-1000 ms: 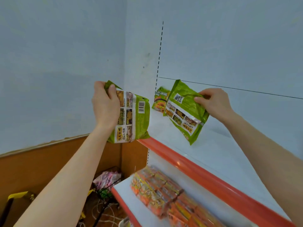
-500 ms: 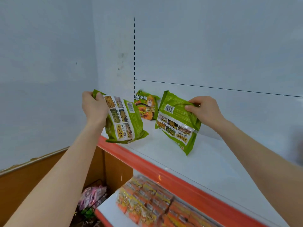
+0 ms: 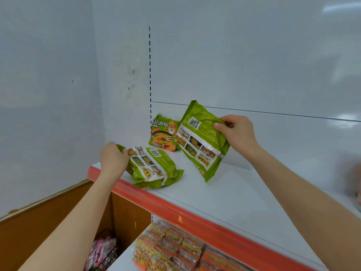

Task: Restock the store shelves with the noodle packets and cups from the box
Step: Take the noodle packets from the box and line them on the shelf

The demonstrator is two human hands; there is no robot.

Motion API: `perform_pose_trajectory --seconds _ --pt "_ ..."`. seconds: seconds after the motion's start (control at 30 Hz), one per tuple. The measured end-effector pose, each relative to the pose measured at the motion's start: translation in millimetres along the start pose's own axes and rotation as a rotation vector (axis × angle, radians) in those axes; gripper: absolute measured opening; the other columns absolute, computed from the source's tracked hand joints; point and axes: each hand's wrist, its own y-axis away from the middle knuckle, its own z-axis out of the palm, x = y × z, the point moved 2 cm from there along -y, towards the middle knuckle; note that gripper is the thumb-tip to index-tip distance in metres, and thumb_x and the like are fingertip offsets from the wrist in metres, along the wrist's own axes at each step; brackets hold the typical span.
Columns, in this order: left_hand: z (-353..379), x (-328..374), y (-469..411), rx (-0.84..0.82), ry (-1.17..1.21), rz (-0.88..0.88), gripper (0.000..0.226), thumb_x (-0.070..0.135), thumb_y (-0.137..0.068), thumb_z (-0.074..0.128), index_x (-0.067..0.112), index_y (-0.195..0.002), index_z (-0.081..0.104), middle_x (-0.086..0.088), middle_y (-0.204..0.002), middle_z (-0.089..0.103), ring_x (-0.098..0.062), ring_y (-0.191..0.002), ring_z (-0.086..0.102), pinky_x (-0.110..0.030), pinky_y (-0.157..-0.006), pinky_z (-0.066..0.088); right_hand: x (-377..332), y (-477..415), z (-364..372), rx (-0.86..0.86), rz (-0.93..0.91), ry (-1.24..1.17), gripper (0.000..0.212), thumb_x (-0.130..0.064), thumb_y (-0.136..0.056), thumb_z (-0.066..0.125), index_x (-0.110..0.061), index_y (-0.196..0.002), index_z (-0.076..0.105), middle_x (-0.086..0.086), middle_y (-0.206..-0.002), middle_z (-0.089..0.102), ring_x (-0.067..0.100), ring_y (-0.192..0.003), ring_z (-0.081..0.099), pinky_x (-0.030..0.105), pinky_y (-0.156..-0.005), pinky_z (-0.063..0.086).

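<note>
Three green noodle packets (image 3: 154, 167) (image 3: 203, 141) (image 3: 163, 133) and two hands (image 3: 113, 159) (image 3: 240, 133).

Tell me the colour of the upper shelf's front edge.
Orange-red; the shelf edge shows best in the head view.

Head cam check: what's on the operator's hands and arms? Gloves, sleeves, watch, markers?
Nothing worn that shows. The left hand and right hand are ungloved. The left forearm and right forearm are bare to the frame edge, with no sleeve cuff in view. No watch, bracelet, ring, tape or tracking markers can be made out. The left hand is slightly motion-blurred.
</note>
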Motion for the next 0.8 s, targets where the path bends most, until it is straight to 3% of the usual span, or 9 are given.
perform_pose_trajectory --seconds 0.13,0.27,0.37,0.47,0.53,0.6,0.67,0.73,0.8 --pt "3.4 4.1 1.6 -0.056 -0.187 0.267 0.049 0.010 -0.089 0.057 -0.010 -0.130 0.040 -0.031 -0.137 0.038 -0.040 -0.128 0.034 -0.040 -0.104 0.026 -9.0 -2.6 5.5 0.032 0.077 -0.135 0.012 -0.017 -0.082 0.065 -0.009 -0.088 0.072 -0.003 -0.072 0.060 0.015 -0.076 0.054 0.029 -0.075 0.042" --pt "9.8 30.9 20.4 -0.147 -0.262 0.816 0.086 0.024 -0.080 0.070 0.016 -0.148 0.016 -0.013 -0.155 0.012 -0.030 -0.144 0.006 -0.046 -0.115 0.010 -15.2 -5.0 10.8 0.026 0.188 -0.323 0.004 -0.014 -0.080 0.068 -0.011 -0.082 0.069 -0.002 -0.068 0.060 0.016 -0.072 0.056 0.032 -0.070 0.045" --pt "14.6 46.7 34.5 -0.137 -0.227 1.092 0.103 0.025 -0.064 0.083 0.028 -0.145 0.019 -0.016 -0.150 0.028 -0.029 -0.139 0.018 -0.054 -0.106 0.017 -21.5 -3.3 12.1 -0.032 0.285 -0.452 0.010 -0.012 -0.082 0.067 -0.003 -0.086 0.068 0.002 -0.066 0.058 0.012 -0.059 0.055 0.026 -0.059 0.047" --pt "18.2 50.9 34.7 -0.064 -0.098 1.214 0.084 0.012 -0.061 0.077 0.022 -0.133 0.034 -0.021 -0.134 0.050 -0.042 -0.125 0.043 -0.058 -0.096 0.033 -28.4 -0.5 11.6 -0.101 0.357 -0.551 0.010 -0.011 -0.083 0.066 -0.010 -0.073 0.063 0.002 -0.065 0.058 0.006 -0.047 0.056 0.018 -0.050 0.051" --pt "15.0 50.4 32.2 -0.037 0.008 1.228 0.066 0.007 -0.065 0.064 0.019 -0.127 0.045 -0.021 -0.127 0.057 -0.040 -0.119 0.052 -0.050 -0.096 0.039 -30.7 -0.2 12.2 -0.125 0.412 -0.582 0.011 -0.012 -0.082 0.067 -0.012 -0.073 0.061 0.003 -0.066 0.059 0.009 -0.054 0.057 0.017 -0.051 0.052" --pt "8.3 51.4 31.2 -0.076 0.142 1.159 0.047 0.012 -0.076 0.053 0.012 -0.123 0.056 -0.017 -0.124 0.060 -0.024 -0.119 0.053 -0.028 -0.101 0.040 -31.8 -1.7 12.1 -0.142 0.473 -0.613 0.012 -0.017 -0.083 0.067 -0.010 -0.076 0.061 0.004 -0.070 0.061 0.013 -0.062 0.058 0.019 -0.052 0.054" --pt "0.1 55.5 28.8 -0.126 0.302 0.963 0.032 0.017 -0.085 0.053 0.004 -0.112 0.064 -0.017 -0.111 0.067 -0.011 -0.100 0.059 -0.014 -0.087 0.042 -33.9 -4.5 9.7 -0.171 0.516 -0.691 0.019 -0.028 -0.086 0.063 -0.010 -0.083 0.060 0.004 -0.077 0.064 0.015 -0.068 0.063 0.022 -0.052 0.056" --pt "-7.1 59.7 21.8 -0.130 0.424 0.705 0.023 0.018 -0.091 0.055 -0.002 -0.097 0.063 -0.023 -0.090 0.067 -0.019 -0.077 0.056 -0.031 -0.072 0.046 -36.6 -8.3 6.5 -0.206 0.514 -0.722 0.030 -0.039 -0.091 0.054 -0.009 -0.089 0.059 0.007 -0.083 0.067 0.015 -0.072 0.067 0.023 -0.053 0.055" --pt "-12.7 63.6 15.6 -0.181 0.536 0.542 0.016 0.018 -0.093 0.053 0.005 -0.090 0.061 -0.022 -0.087 0.065 -0.022 -0.076 0.055 -0.045 -0.074 0.048 -40.3 -11.5 4.6 -0.171 0.455 -0.623 0.033 -0.041 -0.092 0.051 -0.009 -0.089 0.059 0.010 -0.088 0.067 0.016 -0.074 0.067 0.025 -0.059 0.054"
